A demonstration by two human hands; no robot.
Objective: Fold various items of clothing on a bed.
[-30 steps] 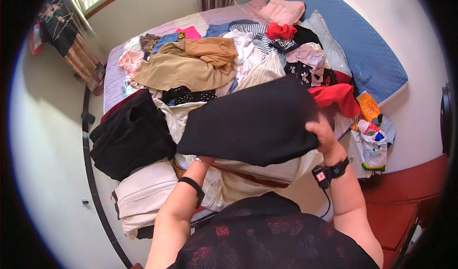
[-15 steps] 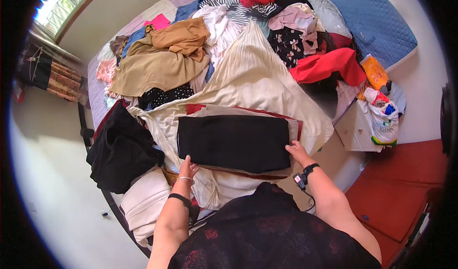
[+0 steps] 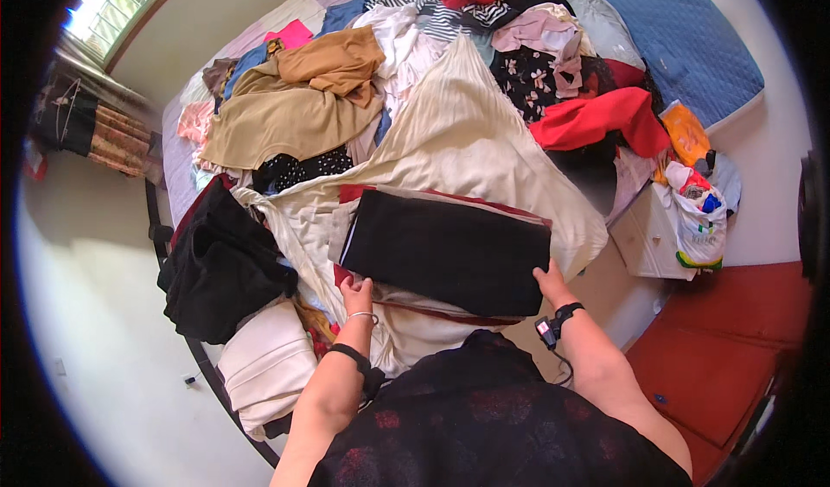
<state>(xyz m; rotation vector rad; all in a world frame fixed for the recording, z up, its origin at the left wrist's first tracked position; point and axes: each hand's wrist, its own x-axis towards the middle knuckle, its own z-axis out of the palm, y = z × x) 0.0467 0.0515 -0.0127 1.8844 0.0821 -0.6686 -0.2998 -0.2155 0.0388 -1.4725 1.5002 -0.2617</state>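
A folded black garment (image 3: 450,249) lies on top of a stack of folded clothes, slightly turned so its right end is nearer me. Layers of beige-grey and dark red cloth (image 3: 353,193) peek out beneath its edges. My left hand (image 3: 356,297), wearing a bangle, is closed at the near left corner of the black garment. At its right edge, my right hand (image 3: 552,283) grips the cloth, thumb on top and the other fingers mostly hidden. The stack rests on a spread cream cloth (image 3: 450,133) on the bed.
Loose clothes pile across the bed, among them a tan garment (image 3: 285,124) and a red one (image 3: 596,120). Left of the stack lie a crumpled black garment (image 3: 220,262) and folded cream fabric (image 3: 270,362). A plastic bag (image 3: 700,228) and red cabinet (image 3: 692,366) stand right.
The black garment has shifted right and turned clockwise, its right end coming nearer me, along with the layers below. Both hands have moved rightward with it.
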